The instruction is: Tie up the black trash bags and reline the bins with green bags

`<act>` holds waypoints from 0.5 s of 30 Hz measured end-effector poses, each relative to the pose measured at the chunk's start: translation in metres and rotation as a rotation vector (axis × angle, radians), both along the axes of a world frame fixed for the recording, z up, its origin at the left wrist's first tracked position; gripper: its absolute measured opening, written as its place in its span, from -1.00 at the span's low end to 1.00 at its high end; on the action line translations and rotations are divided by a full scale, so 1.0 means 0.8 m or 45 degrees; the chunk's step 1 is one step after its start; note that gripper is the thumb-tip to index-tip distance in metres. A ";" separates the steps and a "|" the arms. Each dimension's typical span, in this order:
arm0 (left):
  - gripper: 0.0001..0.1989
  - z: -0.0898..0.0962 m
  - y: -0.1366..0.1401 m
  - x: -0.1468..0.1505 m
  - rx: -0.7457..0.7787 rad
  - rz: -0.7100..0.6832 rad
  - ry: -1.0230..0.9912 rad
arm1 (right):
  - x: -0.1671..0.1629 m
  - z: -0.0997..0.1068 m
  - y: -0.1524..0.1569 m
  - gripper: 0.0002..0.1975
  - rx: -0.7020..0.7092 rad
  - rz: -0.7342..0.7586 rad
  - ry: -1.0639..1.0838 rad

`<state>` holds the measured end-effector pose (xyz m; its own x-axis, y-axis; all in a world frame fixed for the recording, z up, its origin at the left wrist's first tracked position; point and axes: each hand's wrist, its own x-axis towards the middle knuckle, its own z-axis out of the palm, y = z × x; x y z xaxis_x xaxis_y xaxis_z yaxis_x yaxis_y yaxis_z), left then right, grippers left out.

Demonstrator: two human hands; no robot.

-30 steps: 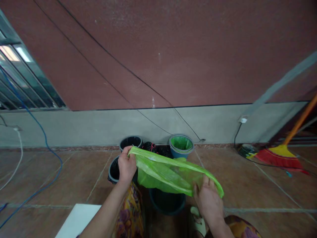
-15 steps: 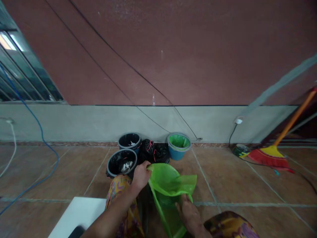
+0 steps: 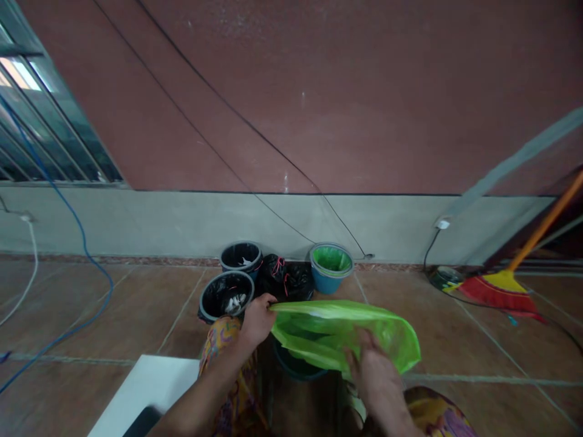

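My left hand pinches a lime-green plastic bag that partly hides a dark round bucket; from here I can't tell whether my right hand grips it. Black plastic bags and black-lined round bins stand just beyond.

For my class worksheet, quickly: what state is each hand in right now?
Left hand: closed, holding the edge of the green bag.
Right hand: blurred, at the green bag; whether it grips cannot be told.
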<state>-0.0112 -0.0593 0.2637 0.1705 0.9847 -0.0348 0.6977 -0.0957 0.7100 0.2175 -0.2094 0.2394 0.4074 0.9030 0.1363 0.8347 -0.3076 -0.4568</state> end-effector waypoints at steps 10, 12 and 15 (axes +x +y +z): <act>-0.62 0.020 -0.021 0.022 0.105 -0.164 0.379 | -0.015 0.051 0.092 -0.54 -0.141 0.304 -0.408; -0.61 0.006 -0.014 0.006 0.093 -0.074 0.518 | 0.018 0.050 0.093 -0.55 -0.200 0.177 -0.422; -0.69 -0.020 -0.006 -0.019 0.041 0.028 0.621 | 0.051 0.051 0.083 -0.52 -0.186 0.024 -0.395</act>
